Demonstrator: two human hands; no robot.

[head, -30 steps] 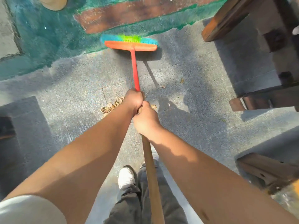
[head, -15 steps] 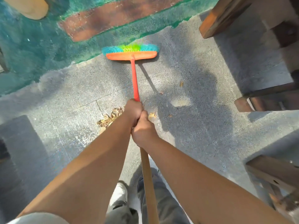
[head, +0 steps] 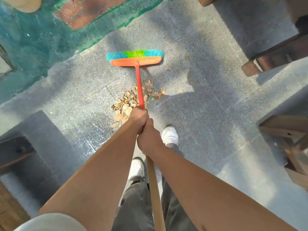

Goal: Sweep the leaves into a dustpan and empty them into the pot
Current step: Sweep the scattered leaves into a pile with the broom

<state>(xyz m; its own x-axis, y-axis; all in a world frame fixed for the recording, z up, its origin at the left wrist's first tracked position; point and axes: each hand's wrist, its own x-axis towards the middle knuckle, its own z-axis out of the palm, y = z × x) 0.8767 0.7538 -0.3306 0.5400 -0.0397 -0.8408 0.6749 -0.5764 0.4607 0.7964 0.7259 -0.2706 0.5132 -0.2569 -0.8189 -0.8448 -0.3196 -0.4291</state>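
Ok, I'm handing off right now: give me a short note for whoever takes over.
Left hand: shut on the broom handle, further down.
Right hand: shut on the handle just behind it.
Broom: head on the stone floor, beyond the leaves.
Leaves: loose pile under the handle, with a few strays to the right near the head.
Done: most leaves gathered.
Left: pull in the strays, sweep into a dustpan, empty into the pot. Neither dustpan nor pot is in view.
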